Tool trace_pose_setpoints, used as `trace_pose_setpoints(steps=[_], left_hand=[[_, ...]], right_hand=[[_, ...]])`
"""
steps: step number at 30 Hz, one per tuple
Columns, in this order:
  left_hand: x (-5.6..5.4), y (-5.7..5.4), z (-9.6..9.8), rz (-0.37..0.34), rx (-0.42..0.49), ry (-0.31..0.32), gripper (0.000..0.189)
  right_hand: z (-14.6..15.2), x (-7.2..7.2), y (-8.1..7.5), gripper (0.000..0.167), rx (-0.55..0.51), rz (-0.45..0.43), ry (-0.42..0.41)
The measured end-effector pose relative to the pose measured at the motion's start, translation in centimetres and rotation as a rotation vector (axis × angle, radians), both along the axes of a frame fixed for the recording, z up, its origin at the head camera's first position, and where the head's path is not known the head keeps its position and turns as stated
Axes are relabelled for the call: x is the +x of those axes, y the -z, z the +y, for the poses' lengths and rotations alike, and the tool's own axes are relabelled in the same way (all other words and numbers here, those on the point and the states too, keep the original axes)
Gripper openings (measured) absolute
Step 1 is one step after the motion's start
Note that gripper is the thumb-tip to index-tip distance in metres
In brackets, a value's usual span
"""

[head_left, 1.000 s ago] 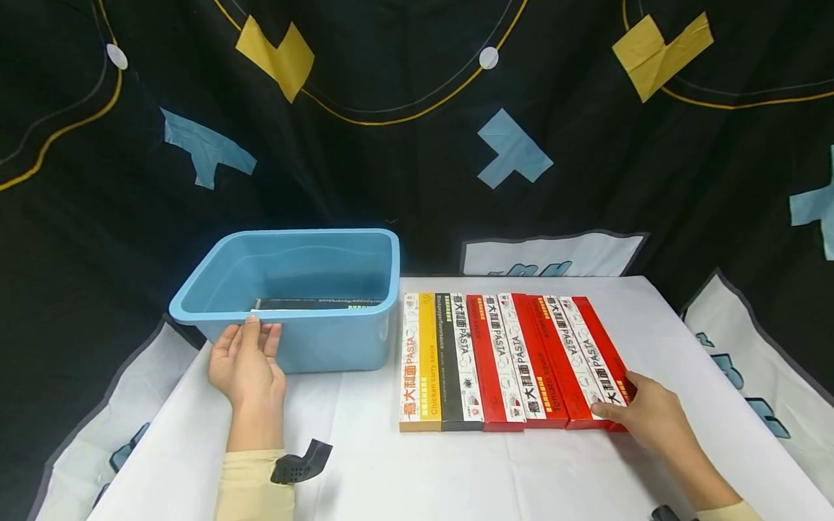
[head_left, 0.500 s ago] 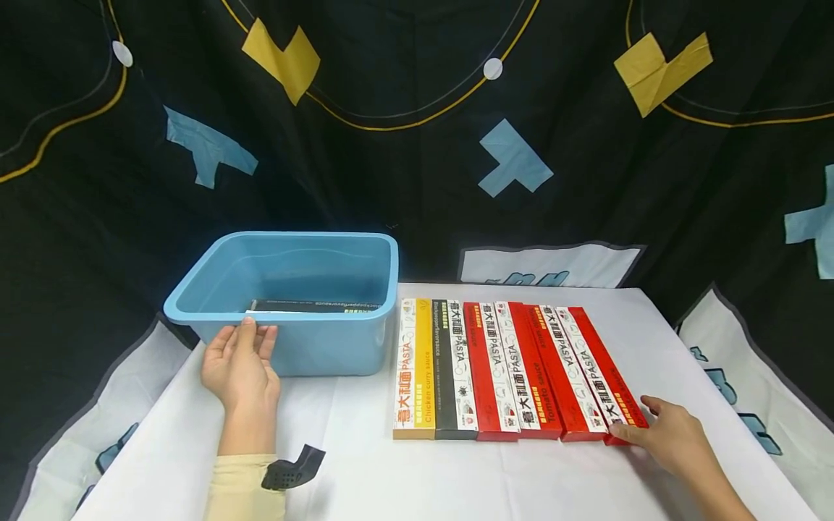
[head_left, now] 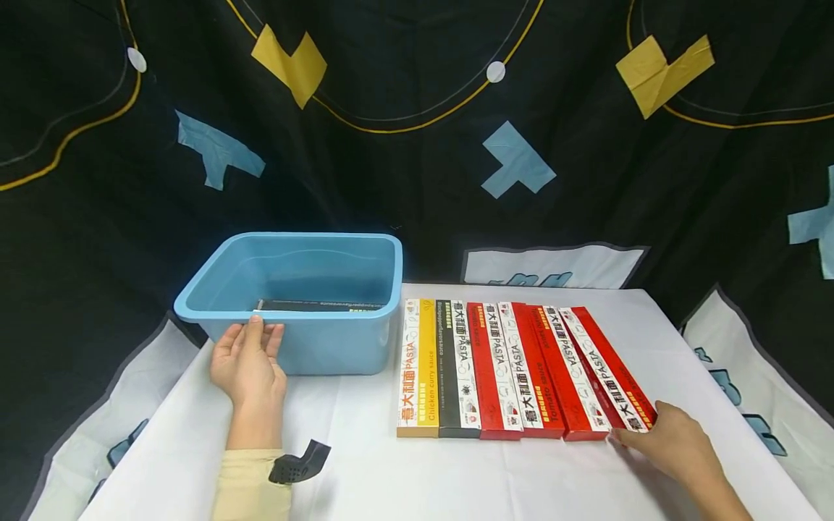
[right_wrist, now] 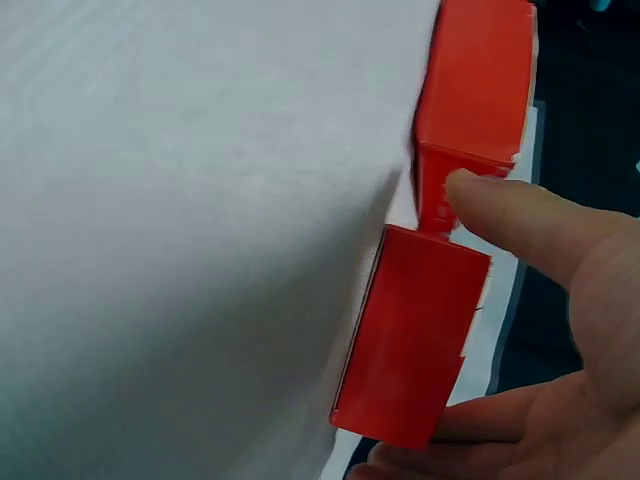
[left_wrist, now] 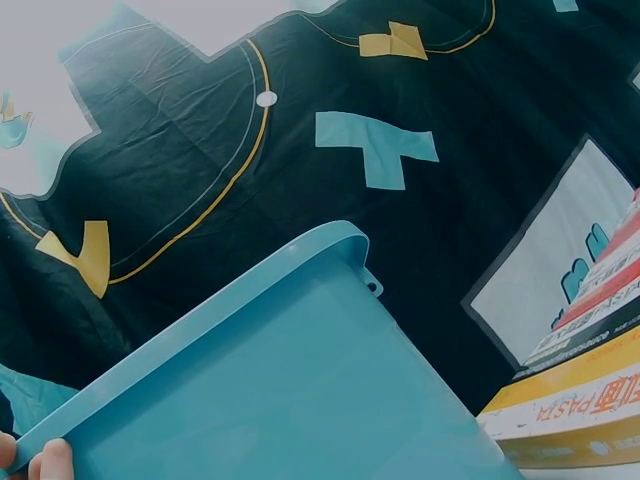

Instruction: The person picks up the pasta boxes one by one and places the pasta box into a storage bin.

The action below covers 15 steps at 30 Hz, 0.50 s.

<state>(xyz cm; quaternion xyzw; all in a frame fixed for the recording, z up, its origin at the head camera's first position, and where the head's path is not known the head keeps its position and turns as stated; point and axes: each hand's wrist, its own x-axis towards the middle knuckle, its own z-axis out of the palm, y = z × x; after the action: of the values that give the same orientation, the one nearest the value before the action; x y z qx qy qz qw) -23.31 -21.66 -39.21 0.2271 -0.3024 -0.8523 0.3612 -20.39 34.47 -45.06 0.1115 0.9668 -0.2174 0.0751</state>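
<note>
My left hand holds the front rim of a blue plastic bin, with the thumb over the edge and the fingers beneath it. A dark pasta box lies inside the bin, partly hidden by its front wall. At the right end of a row of pasta boxes, my right hand grips the near end of the last red pasta box. In the right wrist view the thumb lies along one side of that box's red end, the fingers at the other side. This box slants away from its neighbour.
Left of the held box lie several more pasta boxes side by side: red ones, a black one and a yellow one. They rest on a white-covered table. A black cloth hangs behind.
The right hand has shifted slightly right and toward me. The near end of the last red box has swung right, away from the row. The left hand stays on the rim.
</note>
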Motion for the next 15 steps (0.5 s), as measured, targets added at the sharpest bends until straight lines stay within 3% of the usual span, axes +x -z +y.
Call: trace_pose_setpoints(steps=[8, 15], left_hand=[[0.0, 0.4, 0.2, -0.01, -0.007, 0.009, 0.045], [-0.1, 0.2, -0.1, 0.007, 0.007, 0.011, 0.053]], right_hand=[[0.9, 0.2, 0.9, 0.09, -0.022, -0.056, 0.072], [1.2, 0.1, -1.1, 0.097, -0.094, 0.087, 0.193]])
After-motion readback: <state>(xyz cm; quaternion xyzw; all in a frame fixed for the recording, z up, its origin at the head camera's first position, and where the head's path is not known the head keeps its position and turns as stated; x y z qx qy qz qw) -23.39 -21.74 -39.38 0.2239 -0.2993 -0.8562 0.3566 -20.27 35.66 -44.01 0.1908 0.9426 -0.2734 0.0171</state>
